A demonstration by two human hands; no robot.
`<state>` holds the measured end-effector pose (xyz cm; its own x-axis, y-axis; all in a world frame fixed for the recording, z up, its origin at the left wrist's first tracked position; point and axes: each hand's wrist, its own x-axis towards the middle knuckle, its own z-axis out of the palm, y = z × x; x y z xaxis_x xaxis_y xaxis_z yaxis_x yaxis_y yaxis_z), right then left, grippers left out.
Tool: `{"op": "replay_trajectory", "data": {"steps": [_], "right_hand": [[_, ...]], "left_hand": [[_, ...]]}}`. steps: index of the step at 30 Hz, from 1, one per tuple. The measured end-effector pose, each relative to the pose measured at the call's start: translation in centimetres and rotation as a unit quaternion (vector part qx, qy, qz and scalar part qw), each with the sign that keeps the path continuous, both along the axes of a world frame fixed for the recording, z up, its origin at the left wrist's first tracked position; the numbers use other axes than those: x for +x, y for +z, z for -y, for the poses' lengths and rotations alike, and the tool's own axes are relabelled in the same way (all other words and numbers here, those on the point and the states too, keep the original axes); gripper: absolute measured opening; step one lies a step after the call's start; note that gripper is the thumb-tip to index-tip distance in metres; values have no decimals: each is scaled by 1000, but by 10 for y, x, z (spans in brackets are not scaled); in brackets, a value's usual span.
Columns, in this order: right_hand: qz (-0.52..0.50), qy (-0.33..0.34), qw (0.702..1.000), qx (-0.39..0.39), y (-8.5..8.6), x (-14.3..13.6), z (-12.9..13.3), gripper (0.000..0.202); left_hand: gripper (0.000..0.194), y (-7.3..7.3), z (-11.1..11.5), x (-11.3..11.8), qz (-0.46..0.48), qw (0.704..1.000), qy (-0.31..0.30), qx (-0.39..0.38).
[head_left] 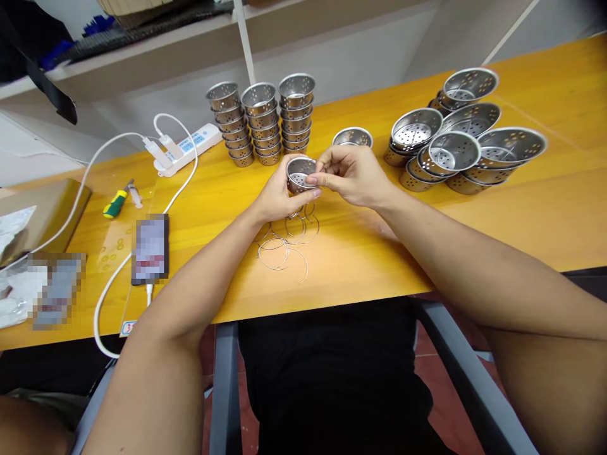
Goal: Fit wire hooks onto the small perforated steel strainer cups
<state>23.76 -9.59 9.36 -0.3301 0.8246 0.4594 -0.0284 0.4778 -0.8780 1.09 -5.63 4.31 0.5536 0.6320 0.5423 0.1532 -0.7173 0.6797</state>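
In the head view, a small perforated metal cup point(298, 180) is held just above the table, its mouth tilted toward me. My left hand point(279, 193) is wrapped around its left side, with the thumb along the front. At the cup's right rim, my right hand point(351, 175) has thumb and fingertips pinched together; anything between them is too small to make out. Below both hands, several thin wire rings point(288, 243) lie loose on the table, some of them open. Another perforated cup point(352, 136) stands behind my right hand, partly hidden by it.
Tall stacks of perforated cups point(260, 123) stand at the back. More cups point(453, 155) are grouped at the right on the wooden table point(360, 265). A power strip point(187, 150), white cable point(97, 303), screwdriver point(116, 203), phone point(150, 249) and cardboard box point(47, 208) occupy the left.
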Motion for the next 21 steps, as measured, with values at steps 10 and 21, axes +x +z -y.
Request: {"op": "replay_trajectory", "data": {"steps": [10, 21], "right_hand": [[51, -32, 997, 40, 0, 4, 4, 63], [199, -123, 961, 146, 4, 12, 9, 57]], "left_hand": [[91, -5, -3, 0, 0, 1000, -11, 4], [88, -28, -30, -9, 18, 998, 22, 62]]}}
